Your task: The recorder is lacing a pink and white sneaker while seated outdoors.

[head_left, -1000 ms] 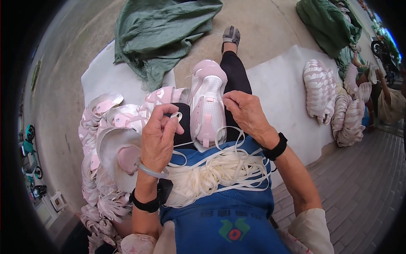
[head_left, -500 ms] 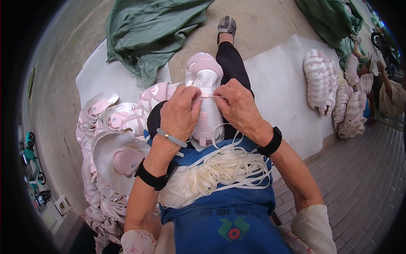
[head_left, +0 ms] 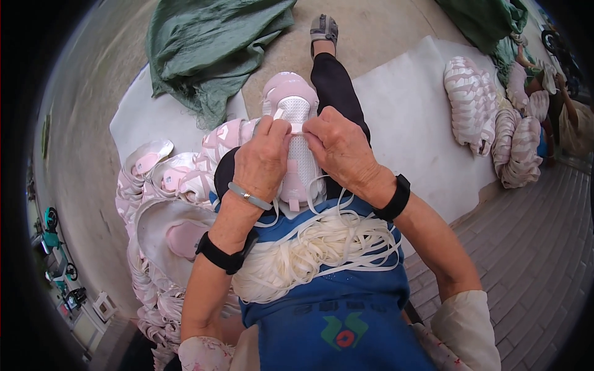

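Note:
A pink and white shoe upper (head_left: 288,85) rests across my lap, its pink end pointing away from me. My left hand (head_left: 261,159) is closed in a pinch at its left side, and my right hand (head_left: 344,148) pinches at its right. Between my fingertips a short stretch of white shoelace (head_left: 297,128) runs across the upper's white mesh. My fingers partly cover the places where the lace meets the upper. From near my right hand, loose lace trails down toward a bundle of cream-white laces (head_left: 322,244) lying on my blue apron (head_left: 334,287).
Stacked pink and white uppers (head_left: 167,241) crowd my left side. Green cloth (head_left: 210,49) lies on the ground ahead. On a white sheet (head_left: 402,111) at the right sit more bundled uppers (head_left: 470,102). Another person's arm and clothing (head_left: 575,130) show at the far right.
Both hands have shifted slightly up the upper and drawn closer together, still pinching the lace. The white lace across the mesh now sits farther from me. The whole view has tilted a little.

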